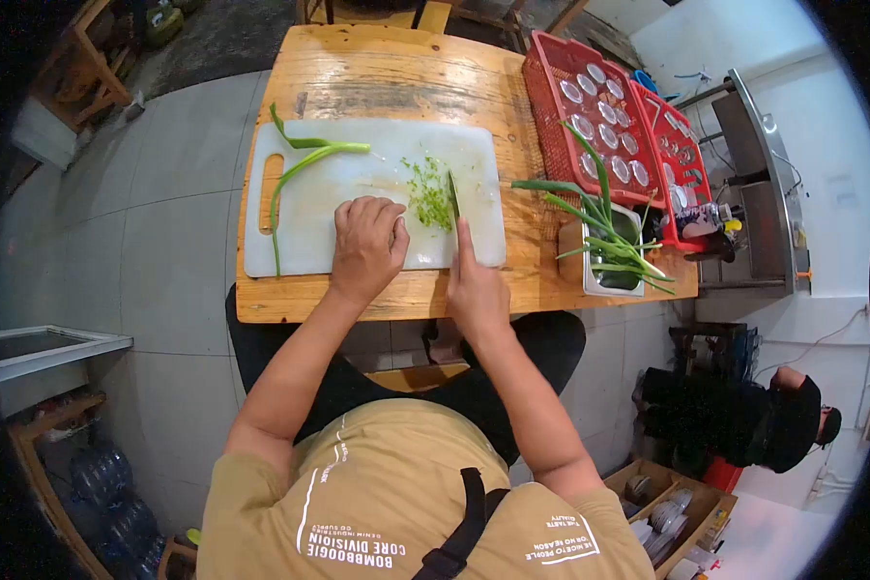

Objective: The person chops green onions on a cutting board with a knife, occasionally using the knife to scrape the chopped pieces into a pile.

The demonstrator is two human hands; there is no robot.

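Note:
My right hand (478, 290) grips a knife (455, 200) by its handle, index finger stretched along it. The blade points away from me over the white cutting board (329, 256), along the right side of a pile of finely chopped green onion (431, 193). Left of that pile rests my left hand (367, 246), its fingers curled down on the board. Whatever lies under those fingers, if anything, is hidden. A bent whole green onion (304, 166) lies across the board's left part, near the handle slot.
The board lies on a wooden table (406, 72). At right, a metal container (614, 275) holds more green onions (604, 227). Red baskets (551, 116) with several clear round-topped items stand behind it. Another person (744, 416) in dark clothes is off to the right.

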